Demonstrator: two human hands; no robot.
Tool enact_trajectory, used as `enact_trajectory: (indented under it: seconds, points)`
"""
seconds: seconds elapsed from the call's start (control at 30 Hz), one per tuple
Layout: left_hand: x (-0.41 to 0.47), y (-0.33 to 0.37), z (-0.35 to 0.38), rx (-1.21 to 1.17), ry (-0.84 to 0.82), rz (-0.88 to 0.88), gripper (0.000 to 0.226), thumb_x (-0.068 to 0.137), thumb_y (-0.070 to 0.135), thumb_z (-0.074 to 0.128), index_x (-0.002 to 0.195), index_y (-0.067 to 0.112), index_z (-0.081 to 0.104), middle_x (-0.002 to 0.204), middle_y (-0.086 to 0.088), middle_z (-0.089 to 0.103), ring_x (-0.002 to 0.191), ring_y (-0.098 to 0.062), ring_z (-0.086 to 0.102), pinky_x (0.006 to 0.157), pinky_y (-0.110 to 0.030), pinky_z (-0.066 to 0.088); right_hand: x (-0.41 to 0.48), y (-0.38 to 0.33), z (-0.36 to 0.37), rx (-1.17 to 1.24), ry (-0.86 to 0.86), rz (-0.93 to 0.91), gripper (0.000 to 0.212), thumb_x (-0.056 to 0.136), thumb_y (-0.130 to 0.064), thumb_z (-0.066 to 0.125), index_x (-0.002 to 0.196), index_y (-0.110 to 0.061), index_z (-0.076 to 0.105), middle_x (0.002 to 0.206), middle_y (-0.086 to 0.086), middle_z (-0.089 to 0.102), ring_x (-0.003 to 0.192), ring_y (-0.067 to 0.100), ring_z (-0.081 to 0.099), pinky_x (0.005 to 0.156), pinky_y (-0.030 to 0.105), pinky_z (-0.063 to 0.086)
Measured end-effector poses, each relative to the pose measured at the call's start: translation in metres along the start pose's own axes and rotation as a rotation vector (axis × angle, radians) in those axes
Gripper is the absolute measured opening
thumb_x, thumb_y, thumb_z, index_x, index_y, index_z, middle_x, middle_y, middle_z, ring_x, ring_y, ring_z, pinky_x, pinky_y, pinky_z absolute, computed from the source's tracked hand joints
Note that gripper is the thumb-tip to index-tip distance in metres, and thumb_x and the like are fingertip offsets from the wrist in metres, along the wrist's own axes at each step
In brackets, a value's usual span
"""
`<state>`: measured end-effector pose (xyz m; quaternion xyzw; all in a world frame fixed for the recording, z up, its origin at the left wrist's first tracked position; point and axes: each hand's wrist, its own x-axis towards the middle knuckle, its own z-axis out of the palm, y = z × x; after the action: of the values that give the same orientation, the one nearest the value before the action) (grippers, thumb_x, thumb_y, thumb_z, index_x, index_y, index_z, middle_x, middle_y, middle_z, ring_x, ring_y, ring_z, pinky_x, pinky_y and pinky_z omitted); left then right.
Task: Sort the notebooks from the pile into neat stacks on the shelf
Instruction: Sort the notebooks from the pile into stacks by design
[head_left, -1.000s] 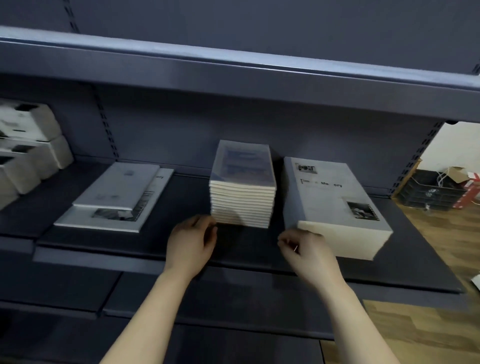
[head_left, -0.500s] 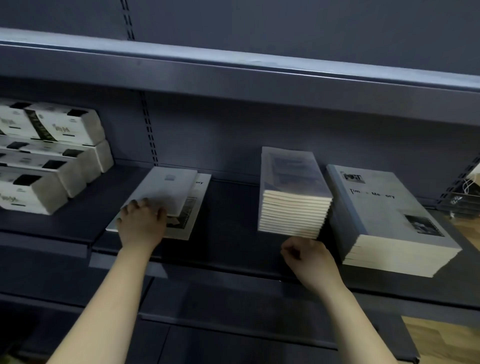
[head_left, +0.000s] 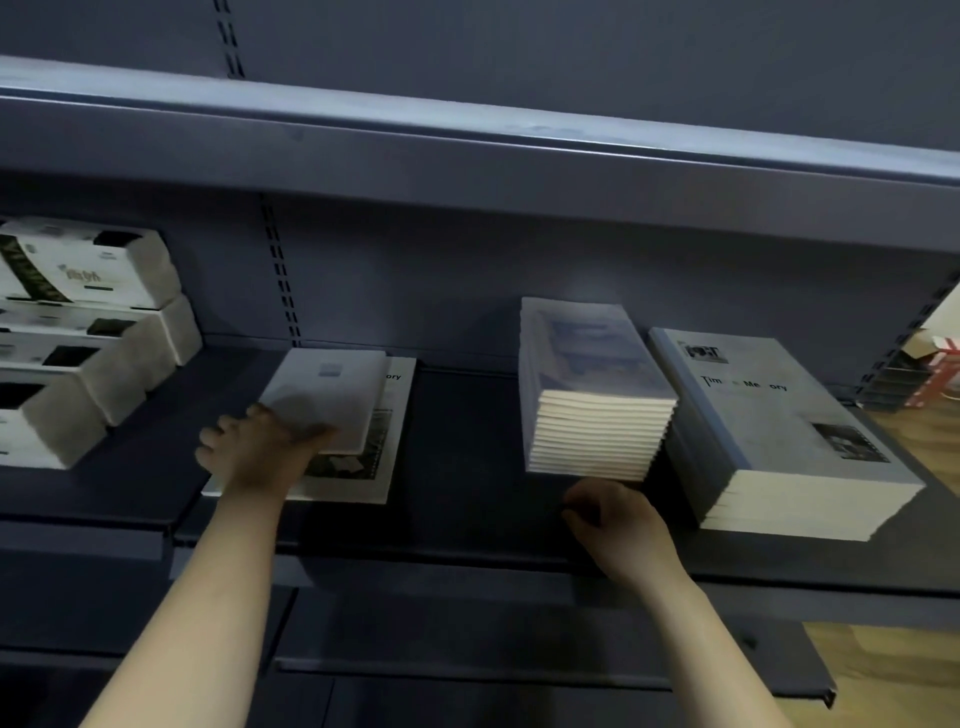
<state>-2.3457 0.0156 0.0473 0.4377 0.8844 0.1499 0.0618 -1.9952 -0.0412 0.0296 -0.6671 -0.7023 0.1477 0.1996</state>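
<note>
I had the left hand (head_left: 260, 452) gripping the small notebook (head_left: 327, 395) toward the left edge of the surface (head_left: 457, 441), while the right hand (head_left: 618, 525) sat at the front edge, fingers curled closed, empty.

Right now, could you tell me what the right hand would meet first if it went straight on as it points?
Most likely the front of the narrow notebook stack just beyond the right hand, though depth is unclear.

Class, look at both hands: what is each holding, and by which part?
The left hand grips the small pale grey notebook at its near left corner. The right hand holds nothing.
</note>
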Motion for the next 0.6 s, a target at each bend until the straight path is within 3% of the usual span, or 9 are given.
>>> enact_trajectory:
  seconds: [0.13, 0.27, 0.47, 0.6]
  points:
    - [0.004, 0.004, -0.008, -0.047, -0.034, -0.034, 0.118, 0.055, 0.069, 0.076, 0.138, -0.002, 0.032, 0.139, -0.026, 0.035, 0.126, -0.041, 0.034, 0.102, -0.048, 0.03, 0.002, -0.005, 0.001, -0.017, -0.021, 0.005, 0.005, 0.087, -0.033, 0.058, 0.092, -0.034, 0.056, 0.098, -0.01, 0.064, 0.087, 0.012, 0.055, 0.066, 0.028, 0.04]
    - [0.01, 0.001, -0.004, -0.196, -0.045, -0.008, 0.113, 0.058, 0.054, 0.083, 0.137, -0.007, 0.028, 0.137, -0.026, 0.036, 0.125, -0.043, 0.037, 0.098, -0.051, 0.038, 0.002, -0.008, 0.001, -0.025, -0.025, 0.015, 0.006, 0.089, -0.035, 0.056, 0.089, -0.037, 0.05, 0.094, -0.012, 0.061, 0.081, 0.01, 0.05, 0.062, 0.027, 0.035]
    - [0.008, 0.0, 0.001, -0.068, -0.045, 0.043, 0.104, 0.075, 0.063, 0.063, 0.143, -0.004, 0.024, 0.143, -0.025, 0.029, 0.129, -0.042, 0.03, 0.103, -0.05, 0.029, 0.002, -0.008, 0.002, -0.027, -0.008, 0.019, 0.003, 0.089, -0.036, 0.055, 0.089, -0.034, 0.052, 0.094, -0.012, 0.062, 0.081, 0.011, 0.053, 0.063, 0.028, 0.039]
    - [0.005, 0.002, 0.017, 0.084, -0.017, 0.191, 0.068, 0.092, 0.052, 0.039, 0.143, 0.007, 0.034, 0.154, -0.019, 0.019, 0.143, -0.038, 0.008, 0.113, -0.055, 0.009, 0.001, -0.008, 0.004, -0.034, 0.007, 0.031, 0.004, 0.089, -0.036, 0.055, 0.089, -0.035, 0.051, 0.094, -0.013, 0.061, 0.082, 0.011, 0.053, 0.065, 0.029, 0.039]
